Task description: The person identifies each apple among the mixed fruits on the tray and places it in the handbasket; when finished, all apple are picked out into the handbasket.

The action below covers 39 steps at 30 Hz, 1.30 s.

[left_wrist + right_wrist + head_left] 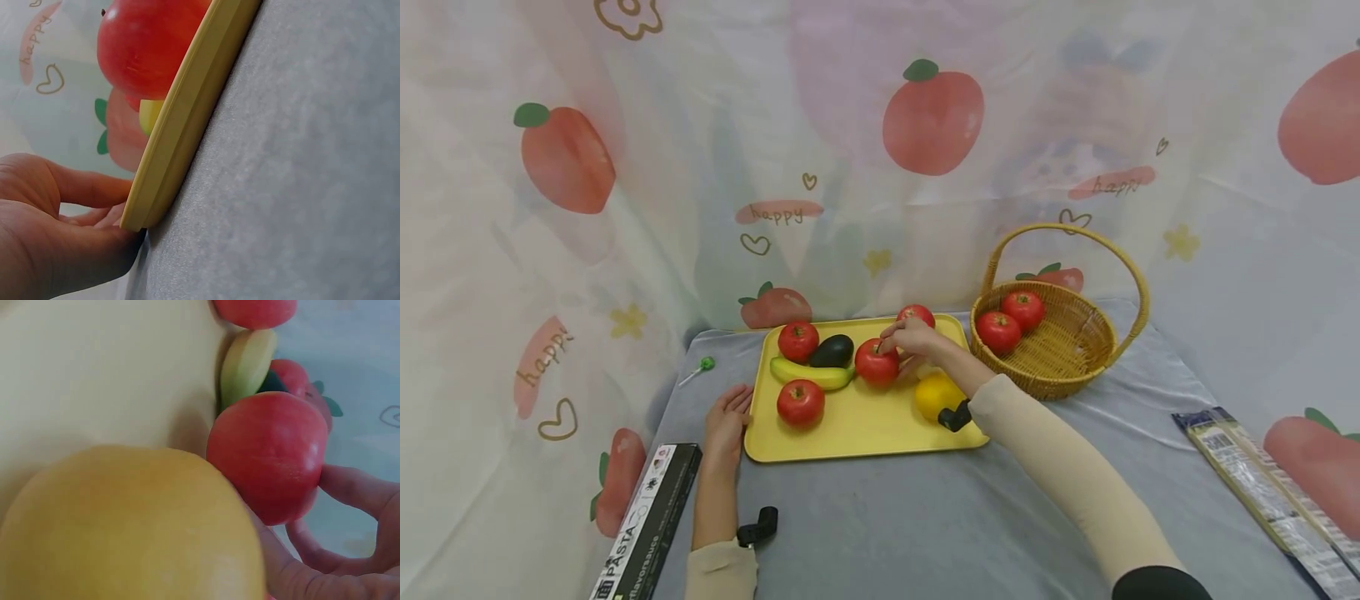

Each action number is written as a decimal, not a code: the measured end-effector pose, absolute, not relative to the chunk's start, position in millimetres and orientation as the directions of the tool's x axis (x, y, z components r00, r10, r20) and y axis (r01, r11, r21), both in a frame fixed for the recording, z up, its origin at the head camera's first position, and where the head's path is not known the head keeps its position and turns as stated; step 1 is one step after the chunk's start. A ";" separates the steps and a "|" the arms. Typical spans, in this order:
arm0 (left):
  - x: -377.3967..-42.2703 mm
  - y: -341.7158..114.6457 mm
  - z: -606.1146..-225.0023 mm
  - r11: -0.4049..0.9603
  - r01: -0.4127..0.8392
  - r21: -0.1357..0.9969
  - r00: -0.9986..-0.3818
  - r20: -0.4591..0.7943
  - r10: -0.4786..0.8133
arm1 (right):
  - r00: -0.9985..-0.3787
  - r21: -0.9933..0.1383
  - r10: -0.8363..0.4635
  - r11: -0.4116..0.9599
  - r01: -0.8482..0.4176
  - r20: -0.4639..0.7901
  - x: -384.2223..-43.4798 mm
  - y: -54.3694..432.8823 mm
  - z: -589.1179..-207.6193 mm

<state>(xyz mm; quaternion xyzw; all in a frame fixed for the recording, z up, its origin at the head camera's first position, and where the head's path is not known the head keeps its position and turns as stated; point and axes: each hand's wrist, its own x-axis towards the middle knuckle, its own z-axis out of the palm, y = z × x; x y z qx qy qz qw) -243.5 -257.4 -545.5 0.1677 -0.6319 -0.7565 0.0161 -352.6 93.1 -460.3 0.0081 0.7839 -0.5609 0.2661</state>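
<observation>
My right hand (917,342) reaches over the yellow tray (865,433) and holds a red apple (874,367). In the right wrist view its thumb and fingers lie around that apple (269,456). A round yellow fruit (934,395) sits below the right wrist and fills the near part of that view. At the tray's left edge, my left hand (727,421) grips the rim (165,137) between thumb and fingers. Also on the tray are a banana (812,374), a dark avocado (832,352) and more red apples (801,403), one partly behind the right hand.
A wicker basket (1067,358) with a tall handle stands right of the tray, two red apples (1022,311) inside. A black pasta box (651,525) lies at the front left, a green lollipop (706,364) behind it. A long flat package (1262,492) lies at the right.
</observation>
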 end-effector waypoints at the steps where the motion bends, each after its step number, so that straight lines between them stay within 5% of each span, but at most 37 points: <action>1: -243.4 -257.8 -545.1 -0.203 -0.186 0.961 -0.943 -0.233 -0.238 | -0.861 -0.878 -0.289 0.370 0.303 -0.418 -352.0 93.7 -457.9; 39: -239.4 -256.4 -546.2 -0.188 -0.190 0.964 -0.943 -0.232 -0.237 | -0.896 -0.933 -0.314 0.275 0.231 -0.315 -328.4 161.7 -403.9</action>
